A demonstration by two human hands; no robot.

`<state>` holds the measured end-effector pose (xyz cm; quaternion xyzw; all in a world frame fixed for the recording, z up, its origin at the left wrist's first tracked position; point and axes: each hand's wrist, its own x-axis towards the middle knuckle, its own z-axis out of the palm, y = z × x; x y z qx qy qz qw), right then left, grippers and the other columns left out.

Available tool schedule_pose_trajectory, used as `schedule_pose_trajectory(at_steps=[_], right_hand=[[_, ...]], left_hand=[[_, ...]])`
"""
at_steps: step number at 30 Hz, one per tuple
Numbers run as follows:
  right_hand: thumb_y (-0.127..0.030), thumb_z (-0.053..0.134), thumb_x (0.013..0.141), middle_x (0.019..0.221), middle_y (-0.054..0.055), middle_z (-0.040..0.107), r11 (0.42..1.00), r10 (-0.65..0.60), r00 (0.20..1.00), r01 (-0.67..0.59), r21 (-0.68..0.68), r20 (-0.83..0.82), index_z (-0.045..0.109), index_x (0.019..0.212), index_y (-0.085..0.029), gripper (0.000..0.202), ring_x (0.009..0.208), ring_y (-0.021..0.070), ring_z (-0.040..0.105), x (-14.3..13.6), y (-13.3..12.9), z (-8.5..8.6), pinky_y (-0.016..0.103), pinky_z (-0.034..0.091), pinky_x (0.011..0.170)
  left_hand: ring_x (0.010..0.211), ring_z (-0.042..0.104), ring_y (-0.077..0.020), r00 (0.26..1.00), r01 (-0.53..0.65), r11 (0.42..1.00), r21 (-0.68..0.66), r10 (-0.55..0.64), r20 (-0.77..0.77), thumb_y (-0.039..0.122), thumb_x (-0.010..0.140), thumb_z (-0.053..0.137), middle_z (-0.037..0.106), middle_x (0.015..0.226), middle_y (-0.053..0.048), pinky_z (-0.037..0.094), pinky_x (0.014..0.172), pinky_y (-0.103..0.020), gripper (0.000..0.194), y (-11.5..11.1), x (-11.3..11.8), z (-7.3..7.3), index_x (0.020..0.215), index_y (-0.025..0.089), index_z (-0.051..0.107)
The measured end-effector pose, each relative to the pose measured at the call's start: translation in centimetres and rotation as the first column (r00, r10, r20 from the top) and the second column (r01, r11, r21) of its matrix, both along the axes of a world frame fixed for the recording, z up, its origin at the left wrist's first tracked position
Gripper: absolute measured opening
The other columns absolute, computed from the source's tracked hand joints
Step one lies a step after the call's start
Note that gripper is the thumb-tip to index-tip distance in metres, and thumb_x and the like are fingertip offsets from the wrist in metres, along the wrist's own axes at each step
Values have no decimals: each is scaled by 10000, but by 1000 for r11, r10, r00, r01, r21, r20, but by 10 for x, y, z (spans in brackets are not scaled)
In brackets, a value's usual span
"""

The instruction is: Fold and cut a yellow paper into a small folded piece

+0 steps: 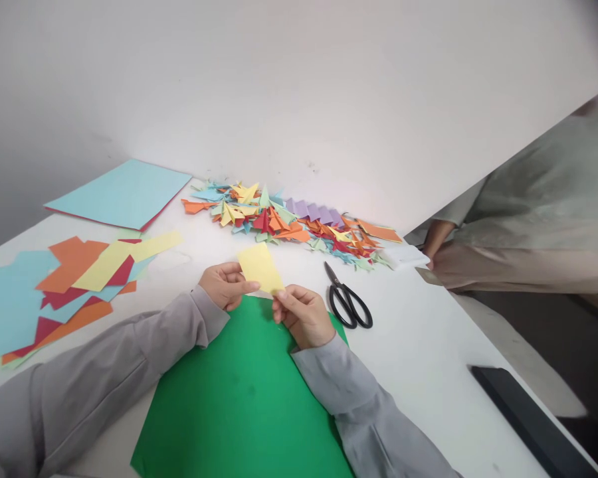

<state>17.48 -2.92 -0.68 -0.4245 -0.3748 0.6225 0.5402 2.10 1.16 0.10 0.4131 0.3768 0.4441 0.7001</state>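
Note:
A small rectangle of yellow paper (pixel 260 267) is held up between my two hands. My left hand (pixel 225 285) pinches its left edge, thumb in front. At the lower right corner, my right hand (pixel 303 313) grips it between thumb and fingers. Both hands are above the far end of a green sheet (pixel 244 392) lying on the white table. Black-handled scissors (pixel 346 299) lie just right of my right hand, blades pointing away.
Folded paper pieces (pixel 279 222) in many colours are heaped along the wall. Paper offcuts (pixel 84 279) cover the left side, with a light blue sheet (pixel 124 192) behind. A black bar-shaped object (pixel 528 418) lies front right. Another person (pixel 533 199) is beyond the table's right edge.

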Motion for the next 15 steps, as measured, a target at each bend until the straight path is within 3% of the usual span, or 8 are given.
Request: schedule_pose_trajectory(at_steps=[4,9,15], right_hand=[[-296,727,590,485,-14,605,993,100,986,-108,52,131,639,592,-135,184,392,64,516,0,-1,-3,177,398,412],[-318,696,620,465,-28,573,989,100,971,-120,82,216,597,582,-137,210,374,64,483,-1,-2,-2,190,352,389],[-368,682,610,422,-54,508,990,79,948,-111,89,307,529,571,-142,275,342,51,413,-3,-5,4,192,297,368]], left_hand=[[223,344,-27,996,50,998,33,-48,-76,293,392,797,591,494,10,214,220,-169,608,-5,2,2,897,36,576],[315,462,-54,989,109,990,94,-99,-108,281,458,768,670,709,-81,317,246,-171,575,-11,4,7,936,35,566],[229,359,-34,986,149,985,82,-143,-81,309,447,775,623,503,-26,240,230,-171,573,-10,4,5,898,11,587]])
